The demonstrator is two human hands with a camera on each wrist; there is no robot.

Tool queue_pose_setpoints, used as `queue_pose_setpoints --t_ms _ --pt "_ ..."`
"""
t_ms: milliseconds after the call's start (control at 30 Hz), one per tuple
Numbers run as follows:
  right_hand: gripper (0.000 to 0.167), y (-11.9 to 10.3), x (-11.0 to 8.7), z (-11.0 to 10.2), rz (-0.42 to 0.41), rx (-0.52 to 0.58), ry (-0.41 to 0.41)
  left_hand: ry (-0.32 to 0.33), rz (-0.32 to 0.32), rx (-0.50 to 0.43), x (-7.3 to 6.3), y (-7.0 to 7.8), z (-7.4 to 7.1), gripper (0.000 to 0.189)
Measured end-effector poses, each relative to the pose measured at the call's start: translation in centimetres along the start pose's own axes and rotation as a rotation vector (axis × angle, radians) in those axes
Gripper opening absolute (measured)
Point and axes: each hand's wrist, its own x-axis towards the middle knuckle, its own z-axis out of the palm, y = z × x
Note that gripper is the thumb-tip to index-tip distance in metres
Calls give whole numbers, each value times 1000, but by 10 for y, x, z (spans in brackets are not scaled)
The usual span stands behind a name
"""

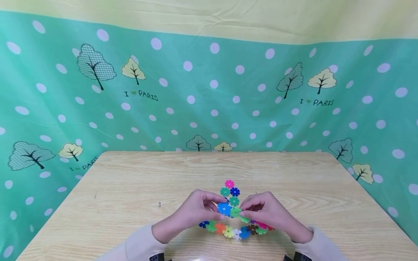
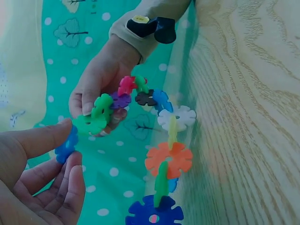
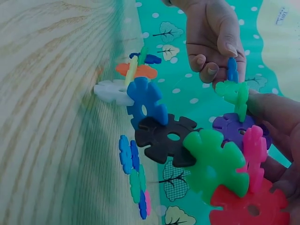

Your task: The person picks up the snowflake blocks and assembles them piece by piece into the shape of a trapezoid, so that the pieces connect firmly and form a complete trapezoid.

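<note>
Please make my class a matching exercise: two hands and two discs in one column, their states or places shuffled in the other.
1. Left hand
2. White notched disc
3. Right hand
4. Orange notched disc

A. Linked between a green disc and a yellow disc
B. Pinching a blue disc
C. Holding a second green disc
D. Linked between the yellow disc and a second blue disc

Pairs: 1-B, 2-D, 3-C, 4-A
</note>
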Motion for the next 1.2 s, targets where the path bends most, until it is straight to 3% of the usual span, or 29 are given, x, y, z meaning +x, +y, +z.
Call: queue_pose_setpoints --t_ms 400,733,1067,1200 --pt "9 -3 5 4 -66 49 -30 -14 29 33 -2 -3 -3 34" --pt "10 -2 11 5 -120 -9 -65 -54 45 72 0 -7 -8 37" --pt "14 -7 14 6 -126 -33 -98 -74 52 16 0 -9 -11 33" --pt "15 -7 14 7 -140 -17 -97 -53 19 -10 1 -11 -11 34"
